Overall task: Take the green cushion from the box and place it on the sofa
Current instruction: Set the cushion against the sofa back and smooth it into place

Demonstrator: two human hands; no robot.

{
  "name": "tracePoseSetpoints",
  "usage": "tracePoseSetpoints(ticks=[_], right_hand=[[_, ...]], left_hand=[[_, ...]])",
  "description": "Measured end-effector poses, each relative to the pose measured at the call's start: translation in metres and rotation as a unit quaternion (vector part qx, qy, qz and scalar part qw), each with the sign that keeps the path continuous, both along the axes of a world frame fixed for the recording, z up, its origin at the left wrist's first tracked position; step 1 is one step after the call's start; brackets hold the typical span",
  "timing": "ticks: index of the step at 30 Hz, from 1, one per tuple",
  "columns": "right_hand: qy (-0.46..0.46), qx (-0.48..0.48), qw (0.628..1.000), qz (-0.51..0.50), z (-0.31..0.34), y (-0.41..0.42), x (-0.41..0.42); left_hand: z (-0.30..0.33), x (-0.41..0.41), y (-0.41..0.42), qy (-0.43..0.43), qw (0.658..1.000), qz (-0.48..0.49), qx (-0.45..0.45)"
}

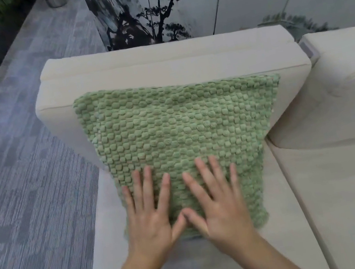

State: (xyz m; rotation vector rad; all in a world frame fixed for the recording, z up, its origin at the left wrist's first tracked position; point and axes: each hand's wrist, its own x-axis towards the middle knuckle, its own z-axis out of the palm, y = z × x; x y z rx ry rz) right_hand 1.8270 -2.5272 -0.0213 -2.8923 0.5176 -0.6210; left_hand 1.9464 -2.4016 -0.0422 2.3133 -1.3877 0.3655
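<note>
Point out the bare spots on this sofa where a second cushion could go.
Free: the seat right of the green cushion, below the right back cushion. Crowded: the left seat, taken by the cushion and both hands.

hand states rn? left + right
Left hand: open, flat, fingers spread on the green knobbly-knit cushion, gripping nothing.
Right hand: open, flat on the same cushion, gripping nothing.

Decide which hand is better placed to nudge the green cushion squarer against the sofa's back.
Probably the right hand. It lies flat nearer the green cushion middle, while the left hand rests at its lower left edge. Both are open, thumbs touching, so the edge is slight.
</note>
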Motion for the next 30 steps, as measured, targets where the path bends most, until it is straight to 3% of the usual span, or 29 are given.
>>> tracePoseSetpoints(ticks=[3, 8, 11, 14, 18, 19, 21, 24, 28, 30], right_hand=[[0.027, -0.013, 0.999, -0.014, -0.036, -0.013, 0.0], [0.09, -0.002, 0.995, -0.048, -0.052, -0.073, -0.027], [0.098, 0.06, 0.983, -0.143, -0.046, -0.085, -0.053], [0.025, 0.123, 0.971, -0.201, -0.031, -0.067, -0.07], [-0.101, 0.301, 0.93, -0.187, -0.008, -0.007, -0.067], [-0.066, 0.366, 0.916, -0.153, -0.003, 0.005, -0.061], [0.092, 0.452, 0.885, -0.053, 0.002, 0.018, -0.042], [0.296, 0.424, 0.855, 0.032, -0.002, 0.005, -0.008], [0.418, 0.435, 0.798, 0.015, -0.011, -0.032, -0.003], [0.473, 0.397, 0.786, -0.002, -0.011, -0.055, -0.024]], left_hand=[[-0.043, 0.015, 0.005, -0.037, 0.999, 0.011, 0.023], [-0.055, 0.058, 0.013, -0.076, 0.996, -0.013, 0.038], [-0.051, 0.053, 0.029, -0.028, 0.998, 0.037, 0.038], [-0.032, 0.03, 0.045, 0.046, 0.996, 0.075, -0.012], [-0.004, -0.022, 0.051, 0.196, 0.979, -0.004, -0.053], [-0.003, -0.029, 0.049, 0.251, 0.967, -0.046, -0.009], [-0.006, -0.031, 0.038, 0.369, 0.915, -0.095, 0.135], [-0.015, -0.016, 0.01, 0.395, 0.848, -0.121, 0.331], [-0.024, 0.025, 0.004, 0.462, 0.777, -0.079, 0.419], [-0.019, 0.048, 0.021, 0.464, 0.778, -0.043, 0.421]])
